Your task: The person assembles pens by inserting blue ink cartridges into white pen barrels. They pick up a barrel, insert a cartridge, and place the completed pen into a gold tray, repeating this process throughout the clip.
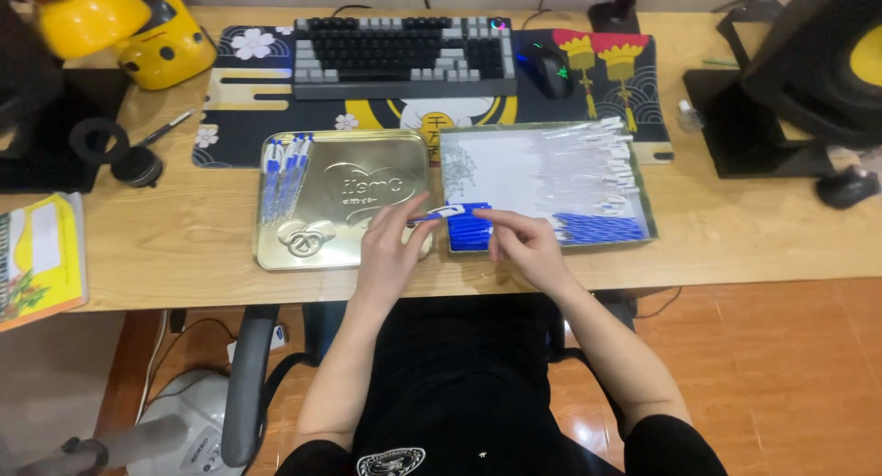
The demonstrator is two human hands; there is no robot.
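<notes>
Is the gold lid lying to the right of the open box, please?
No. The gold lid lies left of the box, beside it on the desk.

Two hands showing, left hand (390,246), right hand (524,246), one gold tin lid (340,200), one open box (551,177), one keyboard (404,53), one mouse (549,70), blue pens too many for counting.

This looks like a home desk set-up for computer work. A mechanical keyboard (404,55) lies at the back of the wooden counter (184,246) on a patterned desk mat (241,118). Just right of the keyboard sits a black mouse (549,70), far right a dark speaker (813,62), and far left yellow toy figures (129,26). A swivel chair's armrest (246,384) shows below the counter's front edge.
</notes>
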